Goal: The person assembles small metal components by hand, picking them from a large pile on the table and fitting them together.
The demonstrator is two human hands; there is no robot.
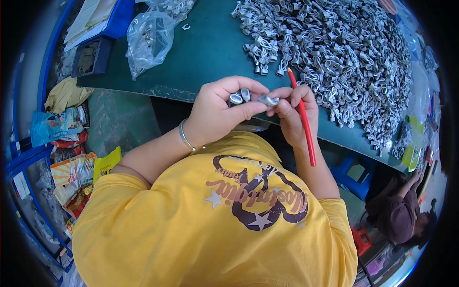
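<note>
- Left hand point(220, 105): curled, with thumb and forefinger closed on one grey part point(268, 100), which sits between the two hands. Apply a firm but light pinch, so that the part can turn without slipping.
- Right hand point(299, 115): nearly closed, fingertips meeting the far end of the same part. A red pencil point(303, 122) lies across its fingers, pale tip pointing away from the body. Direct the tip clear of the work.
- Spare parts point(236, 99): nested in the curl of the left hand. Cradle them without squeezing; loosening the curl risks a drop.
- Count at the grip: one part at the fingertips, two spares visible, one pencil. Further parts hidden by the fingers cannot be ruled out.
- Count beyond the grip, on the green table point(210, 52): one heap point(334, 52) of similar parts, ahead and to the right, too dense to count; one clear bag point(162, 40), ahead and to the left; one small loose piece point(186, 27) near that bag.
</note>
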